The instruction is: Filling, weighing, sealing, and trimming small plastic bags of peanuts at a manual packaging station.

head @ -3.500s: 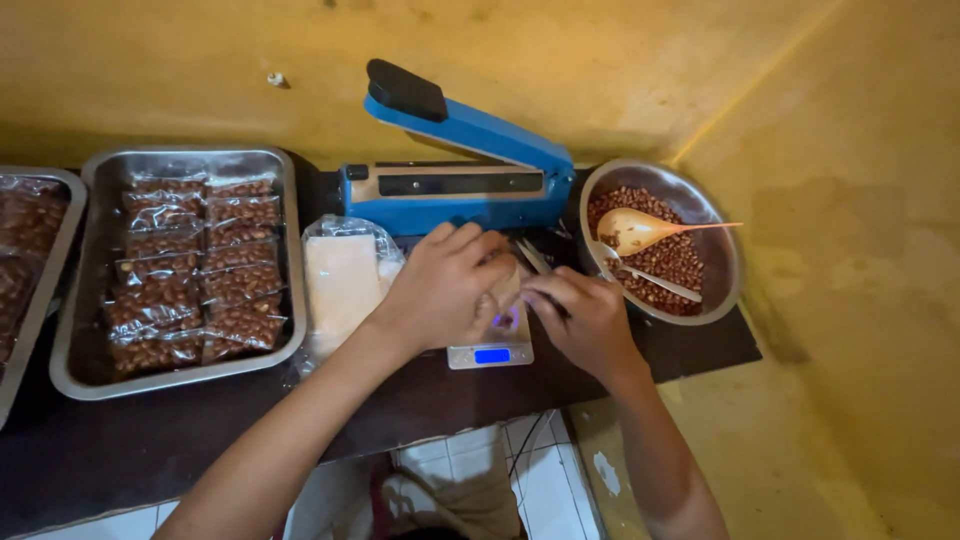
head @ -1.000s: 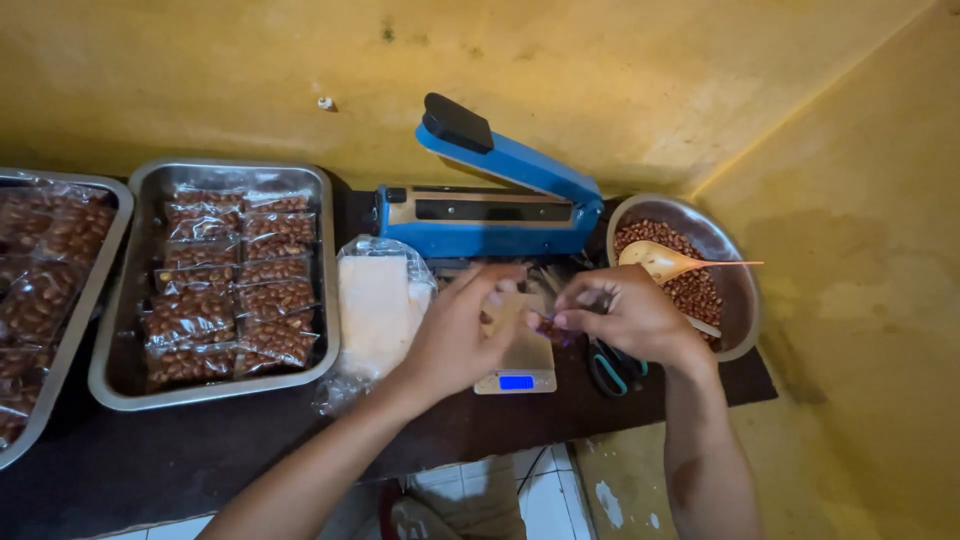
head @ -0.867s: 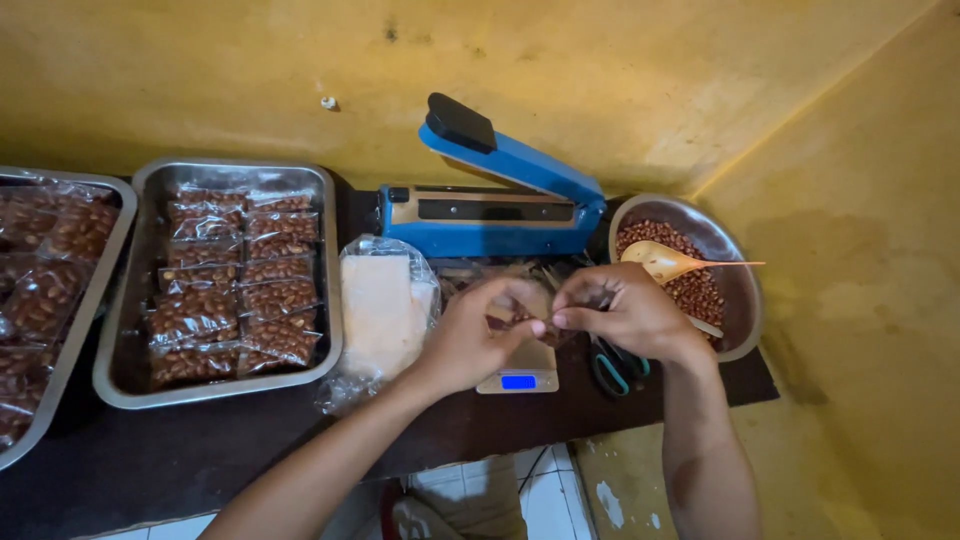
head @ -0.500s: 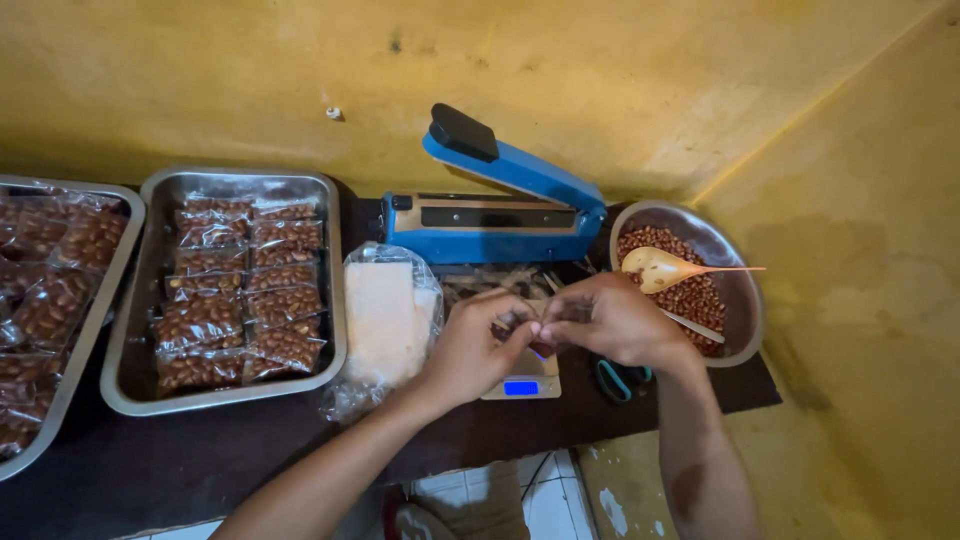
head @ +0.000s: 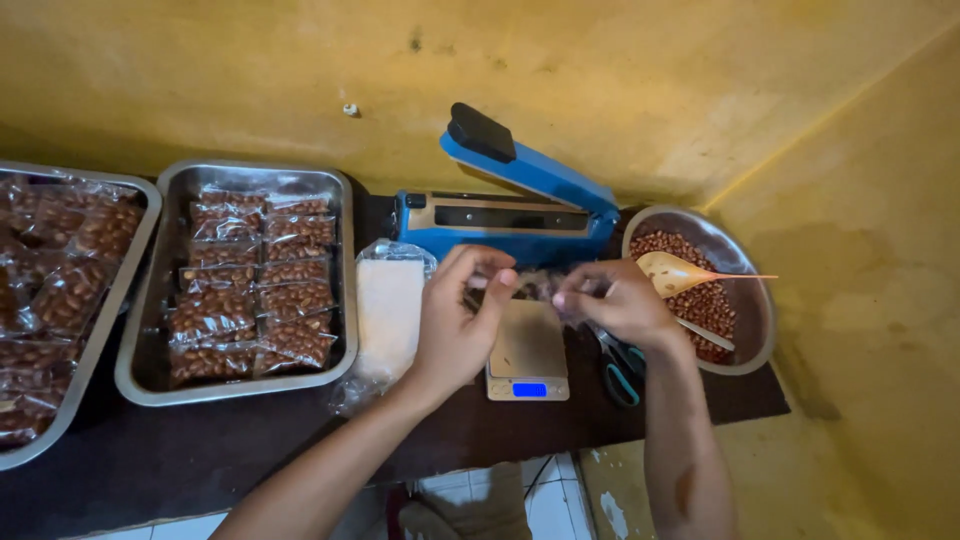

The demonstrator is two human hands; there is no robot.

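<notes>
Head view: left hand and right hand pinching the two ends of a small clear bag of peanuts, fingers closed on it, holding it just above the small digital scale. Sitting behind the bag, a blue impulse sealer with its arm raised. Lying just right of the scale, scissors. Resting at far right, a steel bowl of peanuts with a yellow scoop in it. Lying left of the scale, a stack of empty bags, then a steel tray of packed peanut bags.
</notes>
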